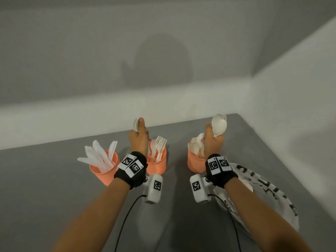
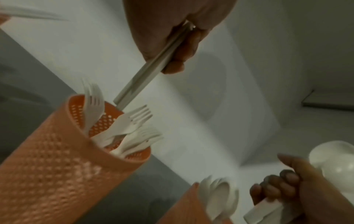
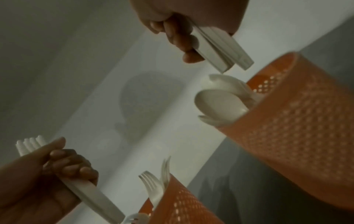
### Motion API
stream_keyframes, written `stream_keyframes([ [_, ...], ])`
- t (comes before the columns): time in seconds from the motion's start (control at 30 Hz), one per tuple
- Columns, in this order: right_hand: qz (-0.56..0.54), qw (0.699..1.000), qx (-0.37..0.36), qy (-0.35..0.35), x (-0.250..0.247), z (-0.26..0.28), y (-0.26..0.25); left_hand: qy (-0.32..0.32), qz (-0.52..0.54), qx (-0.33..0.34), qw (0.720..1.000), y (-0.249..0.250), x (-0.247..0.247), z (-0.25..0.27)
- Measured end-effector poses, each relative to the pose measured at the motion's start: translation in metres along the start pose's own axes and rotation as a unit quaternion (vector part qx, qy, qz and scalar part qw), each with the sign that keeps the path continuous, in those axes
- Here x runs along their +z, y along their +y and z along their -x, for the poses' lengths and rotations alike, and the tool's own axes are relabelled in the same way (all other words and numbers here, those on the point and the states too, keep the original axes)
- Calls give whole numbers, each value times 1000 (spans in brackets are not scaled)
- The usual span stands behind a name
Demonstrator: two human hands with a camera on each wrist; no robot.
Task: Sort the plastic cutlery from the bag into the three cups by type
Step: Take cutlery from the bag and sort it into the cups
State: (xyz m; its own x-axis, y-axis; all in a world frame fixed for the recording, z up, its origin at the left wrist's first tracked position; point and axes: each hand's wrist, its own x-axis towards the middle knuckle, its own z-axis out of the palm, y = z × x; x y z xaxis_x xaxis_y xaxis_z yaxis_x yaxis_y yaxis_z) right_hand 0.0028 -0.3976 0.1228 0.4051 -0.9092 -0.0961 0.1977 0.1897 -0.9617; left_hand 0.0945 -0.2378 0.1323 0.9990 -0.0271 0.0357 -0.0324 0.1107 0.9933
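Three orange perforated cups stand in a row: the knife cup (image 1: 104,170) on the left, the fork cup (image 1: 157,165) in the middle, the spoon cup (image 1: 195,163) on the right. My left hand (image 1: 139,140) grips a bundle of white forks (image 3: 28,145) upright, their handles (image 2: 151,69) hanging just above the fork cup (image 2: 57,159). Over the spoon cup (image 3: 296,121), my right hand (image 1: 212,144) grips a stack of white spoons (image 1: 219,124) with bowls up and handles (image 3: 222,50) pointing down at the cup.
The printed plastic bag (image 1: 267,191) lies on the grey table (image 1: 45,188) under my right forearm. A white wall runs behind the cups and along the right side. Wrist camera cables trail toward the table's near edge.
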Motion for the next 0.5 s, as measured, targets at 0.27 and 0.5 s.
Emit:
stream_keyframes([
  [0.27,60,998,-16,23,-6,-2,35,-29,-146,97,984,-63,5,3],
  [0.5,247,957,-148,-24,-16,-6,52,-145,-357,234,893,-75,-9,7],
])
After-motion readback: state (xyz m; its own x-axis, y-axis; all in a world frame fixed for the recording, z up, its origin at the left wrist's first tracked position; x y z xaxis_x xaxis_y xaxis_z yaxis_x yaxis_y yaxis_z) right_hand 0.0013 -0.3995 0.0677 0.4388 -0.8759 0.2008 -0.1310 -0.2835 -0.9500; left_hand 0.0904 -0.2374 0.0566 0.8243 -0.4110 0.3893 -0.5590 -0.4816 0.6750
